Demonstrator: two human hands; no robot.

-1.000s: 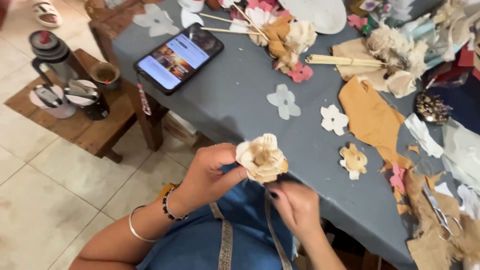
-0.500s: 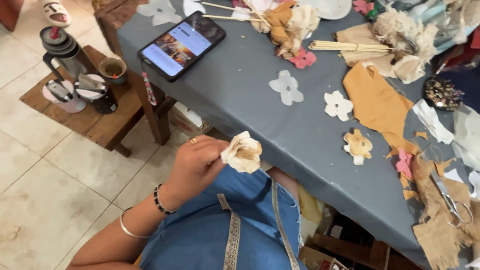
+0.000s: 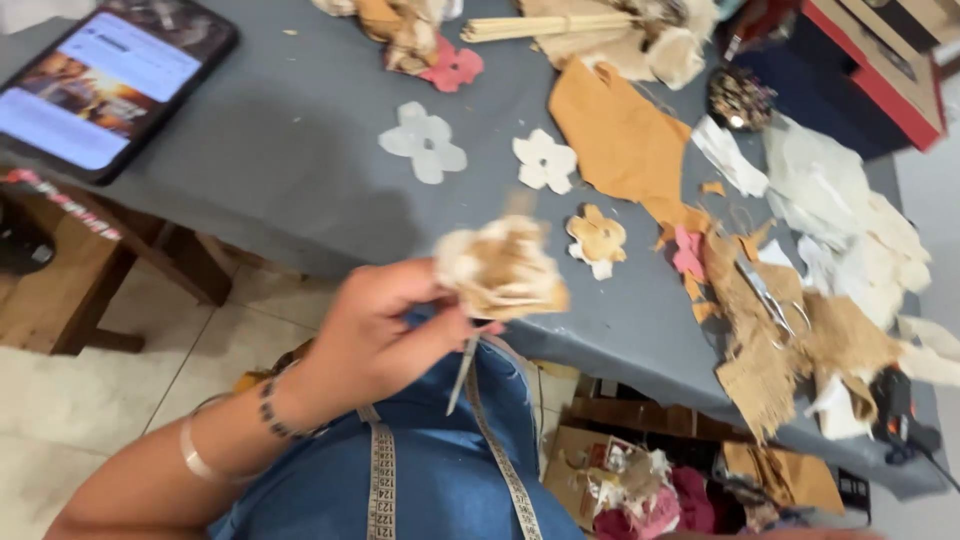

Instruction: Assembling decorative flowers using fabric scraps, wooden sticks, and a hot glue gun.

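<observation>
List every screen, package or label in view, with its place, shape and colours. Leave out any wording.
Phone: top left on the grey table, flat, tilted; black rectangle, lit screen in white, blue and orange.
Cardboard box: on the floor under the table's near edge, open, brown, stuffed with fabric scraps.
Red box: top right corner, red edge with a dark side, partly cut off.
Measuring tape: over the blue denim lap, pale strip with dark markings.

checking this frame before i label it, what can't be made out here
- Right hand: not in the head view at all.
- Fabric flower in the left hand: motion-blurred, petals unclear.
- Thin stem under it: blurred, material unclear.
- Phone: cut off by the left edge.
- Scissors: partly buried in burlap scraps.
</observation>
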